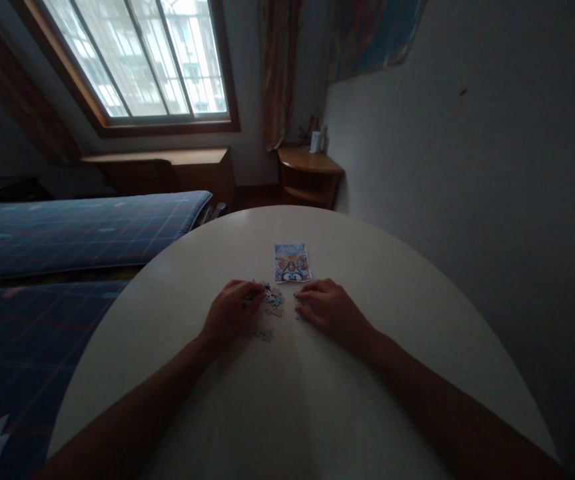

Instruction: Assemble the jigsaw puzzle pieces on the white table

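Observation:
Small jigsaw puzzle pieces (pixel 274 300) lie in a loose pile near the middle of the round table. Over the pile's left side is my left hand (pixel 232 308), its thumb and fingertips drawn together at a piece that they partly hide. Across a narrow gap to the right, my right hand (pixel 328 307) rests low with bent fingers. Its thumb and index finger are around a few pale pieces (pixel 299 305). A few grey pieces (pixel 262 335) lie below the left palm. Just beyond both hands is a colourful picture sheet (pixel 292 264) with a blue cartoon character, lying flat.
The pale round table (pixel 287 413) has a curved far edge. A bed with a dark blue plaid cover (pixel 67 233) adjoins it on the left. The wall (pixel 492 200) runs close on the right. A wooden corner shelf (pixel 312 160) and a window (pixel 142 60) are behind.

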Demonstrator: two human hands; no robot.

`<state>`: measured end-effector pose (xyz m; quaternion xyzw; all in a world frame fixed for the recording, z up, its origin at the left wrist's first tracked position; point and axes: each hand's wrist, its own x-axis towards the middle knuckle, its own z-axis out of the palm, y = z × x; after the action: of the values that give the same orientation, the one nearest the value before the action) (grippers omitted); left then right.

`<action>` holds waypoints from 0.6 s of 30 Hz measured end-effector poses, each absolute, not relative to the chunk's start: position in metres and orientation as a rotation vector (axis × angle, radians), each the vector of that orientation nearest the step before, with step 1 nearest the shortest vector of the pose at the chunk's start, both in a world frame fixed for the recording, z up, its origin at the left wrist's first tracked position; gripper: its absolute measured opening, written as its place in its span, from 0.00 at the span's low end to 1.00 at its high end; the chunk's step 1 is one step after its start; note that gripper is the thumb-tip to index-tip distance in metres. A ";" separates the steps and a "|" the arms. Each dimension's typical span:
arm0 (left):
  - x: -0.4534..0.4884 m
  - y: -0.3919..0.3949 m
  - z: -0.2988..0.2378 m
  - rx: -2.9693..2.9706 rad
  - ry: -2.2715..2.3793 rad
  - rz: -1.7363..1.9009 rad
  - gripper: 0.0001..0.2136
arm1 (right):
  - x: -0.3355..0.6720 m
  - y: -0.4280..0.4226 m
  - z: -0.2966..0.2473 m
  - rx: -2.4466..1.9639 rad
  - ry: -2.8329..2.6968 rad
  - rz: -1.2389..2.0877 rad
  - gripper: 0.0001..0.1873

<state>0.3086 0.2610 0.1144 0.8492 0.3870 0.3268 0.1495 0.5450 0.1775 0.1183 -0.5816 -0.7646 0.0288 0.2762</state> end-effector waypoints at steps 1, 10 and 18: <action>0.309 0.261 0.114 2.433 1.117 0.935 0.05 | 0.546 0.176 0.119 -1.548 -2.098 0.073 0.12; 0.313 0.259 0.116 2.376 1.133 0.963 0.04 | 0.528 0.182 0.112 -1.512 -2.096 0.088 0.13; 0.317 0.247 0.120 2.385 1.006 0.938 0.03 | 0.516 0.177 0.119 -1.409 -2.010 0.098 0.15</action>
<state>0.3171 0.2473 0.1202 0.8499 0.3586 0.3342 0.1932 0.5157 0.1769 0.1192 -0.5403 -0.7707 0.0377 0.3356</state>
